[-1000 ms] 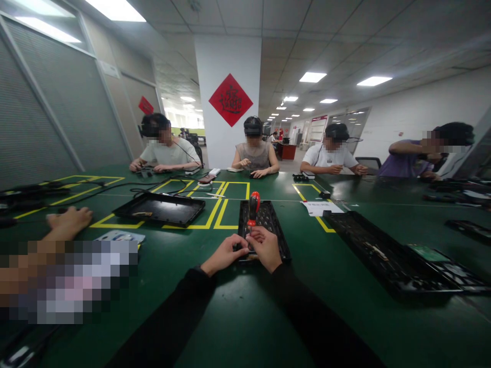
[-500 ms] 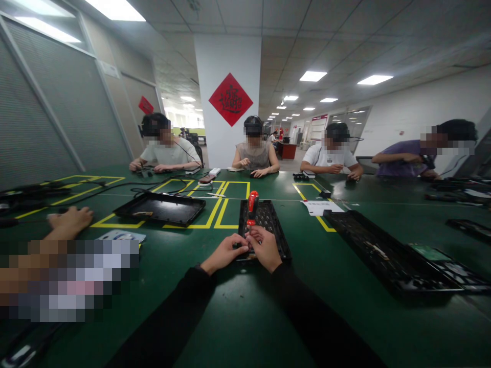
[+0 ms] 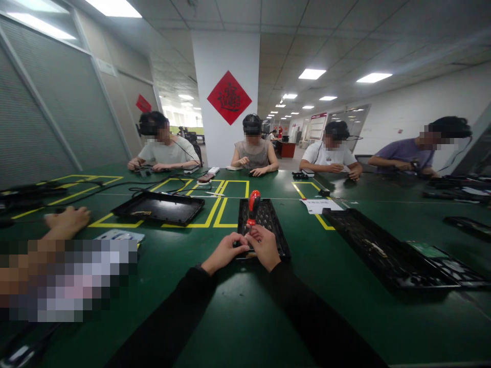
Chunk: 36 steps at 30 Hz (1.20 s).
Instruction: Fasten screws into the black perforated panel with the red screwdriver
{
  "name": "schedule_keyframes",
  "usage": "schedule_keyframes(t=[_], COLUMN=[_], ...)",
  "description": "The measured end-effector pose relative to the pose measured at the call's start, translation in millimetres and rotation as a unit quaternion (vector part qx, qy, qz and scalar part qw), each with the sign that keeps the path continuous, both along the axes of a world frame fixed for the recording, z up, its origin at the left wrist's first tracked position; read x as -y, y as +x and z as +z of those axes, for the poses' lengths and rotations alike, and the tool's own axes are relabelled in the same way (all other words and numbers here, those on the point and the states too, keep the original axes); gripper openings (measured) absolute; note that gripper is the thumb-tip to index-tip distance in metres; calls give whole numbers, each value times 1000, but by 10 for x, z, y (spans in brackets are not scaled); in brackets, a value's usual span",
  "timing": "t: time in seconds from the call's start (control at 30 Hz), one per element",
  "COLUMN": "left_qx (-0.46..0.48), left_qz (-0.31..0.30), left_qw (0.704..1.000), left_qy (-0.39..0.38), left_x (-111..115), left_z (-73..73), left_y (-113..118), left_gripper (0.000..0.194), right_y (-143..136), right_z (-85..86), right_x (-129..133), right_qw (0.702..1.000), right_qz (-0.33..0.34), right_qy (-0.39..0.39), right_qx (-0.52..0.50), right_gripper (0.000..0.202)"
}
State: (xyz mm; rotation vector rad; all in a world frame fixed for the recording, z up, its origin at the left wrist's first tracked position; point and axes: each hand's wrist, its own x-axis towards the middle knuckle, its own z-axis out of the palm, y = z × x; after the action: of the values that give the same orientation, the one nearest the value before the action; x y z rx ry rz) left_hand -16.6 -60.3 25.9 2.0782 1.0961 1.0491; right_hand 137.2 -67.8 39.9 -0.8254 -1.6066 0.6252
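A screwdriver (image 3: 253, 208) with a red and black handle stands nearly upright, handle on top. My right hand (image 3: 265, 247) is closed, its fingers pinching the screwdriver low down by the shaft. Its tip is hidden behind my fingers. Close against it, my left hand (image 3: 227, 252) has thumb and fingers pinched together; what they hold, if anything, is hidden. Both hands are over the near end of a black plastic casing (image 3: 276, 223), which lies open on the table with small parts inside it.
On the green table (image 3: 238, 327) lie a shallow black tray (image 3: 172, 208) to the left, a long black casing (image 3: 378, 250) to the right, and a paper sheet (image 3: 321, 206). A co-worker's hand (image 3: 67, 221) rests at far left. Several people sit along the far side.
The view has shifted slightly. The screwdriver leans a little more to the right at its top; my hands stay in nearly the same place on the casing.
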Motion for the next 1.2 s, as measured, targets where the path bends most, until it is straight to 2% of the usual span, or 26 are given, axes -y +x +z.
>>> schedule_keyframes(t=[0.33,0.83,0.97,1.2], left_qx=[2,-20,-62,-199], left_qz=[-55,-23,-16,-6], left_qw=[998,999,997,977], left_qy=[-6,29,44,81], left_x=[-40,-5,8,15], left_z=[11,29,61,203], left_y=[-47,-11,-17,45], left_gripper=[21,24,23,15], right_y=[1,3,0,-2], right_z=[-3,-30,-37,-23], right_x=[25,0,-6,-4], right_qw=[1000,999,999,998], right_qz=[21,1,-16,-39], right_qy=[-19,-9,-9,2], right_qx=[-2,-36,-43,-40], right_gripper=[15,20,17,16])
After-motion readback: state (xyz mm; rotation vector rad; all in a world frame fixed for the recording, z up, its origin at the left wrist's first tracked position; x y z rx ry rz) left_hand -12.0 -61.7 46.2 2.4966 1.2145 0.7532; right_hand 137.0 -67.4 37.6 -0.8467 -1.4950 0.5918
